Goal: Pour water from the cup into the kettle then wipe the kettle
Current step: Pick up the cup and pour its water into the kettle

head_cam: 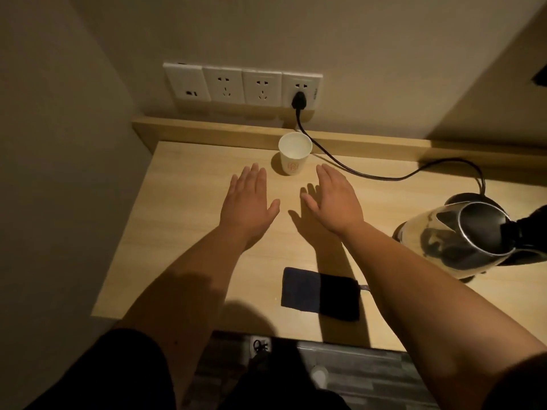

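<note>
Flat hands (248, 199) (empty) — cup (294, 156) beyond

desk (183, 238): pale wood-grain top, matt, smooth, fine straight grain running left to right; raised back lip of the same finish.
cup (294, 156), far centre: white paper, matt, faint orange print on the side.
kettle (461, 238), right: clear glass body, glossy with reflections; bright metal rim ring; black plastic lid and handle, slight sheen.
cord (349, 167): black, smooth, looks rubber or plastic.
cloth (321, 294), near centre: dark fabric, matt, soft nap, small tag on its right edge.
sockets (242, 85), far wall: white plastic plates, smooth, low gloss.
wall (384, 54): painted, matt, even.
floor (370, 371): grey plank pattern, dull.
</note>
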Motion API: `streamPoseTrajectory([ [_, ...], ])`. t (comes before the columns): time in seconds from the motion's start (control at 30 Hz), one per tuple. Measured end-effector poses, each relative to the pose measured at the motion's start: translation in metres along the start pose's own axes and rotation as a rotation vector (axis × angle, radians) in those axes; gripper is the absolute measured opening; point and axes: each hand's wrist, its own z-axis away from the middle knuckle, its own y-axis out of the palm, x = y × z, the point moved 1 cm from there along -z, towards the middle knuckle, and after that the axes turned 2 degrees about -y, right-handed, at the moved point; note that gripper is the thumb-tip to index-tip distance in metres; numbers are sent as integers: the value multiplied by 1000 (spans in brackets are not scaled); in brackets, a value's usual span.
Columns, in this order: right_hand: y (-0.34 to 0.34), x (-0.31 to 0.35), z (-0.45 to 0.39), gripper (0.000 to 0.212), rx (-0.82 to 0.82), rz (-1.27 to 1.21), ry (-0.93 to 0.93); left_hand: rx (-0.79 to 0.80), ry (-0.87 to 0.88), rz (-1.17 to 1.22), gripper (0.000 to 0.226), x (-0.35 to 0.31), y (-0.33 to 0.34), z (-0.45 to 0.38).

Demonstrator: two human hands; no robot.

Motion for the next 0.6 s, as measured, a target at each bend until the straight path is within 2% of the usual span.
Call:
streamPoseTrajectory([
  [0.17, 14, -7, -38, 71, -24, -61, 82, 28, 65, 45, 71, 9, 21, -48],
  [0.33, 34, -18, -67, 74, 27, -126, 155, 49, 84, 128, 73, 7, 39, -85],
  [0.6, 55, -31, -92, 67, -7, -216, 73, 10, 78, 309, 72, 5, 55, -111],
])
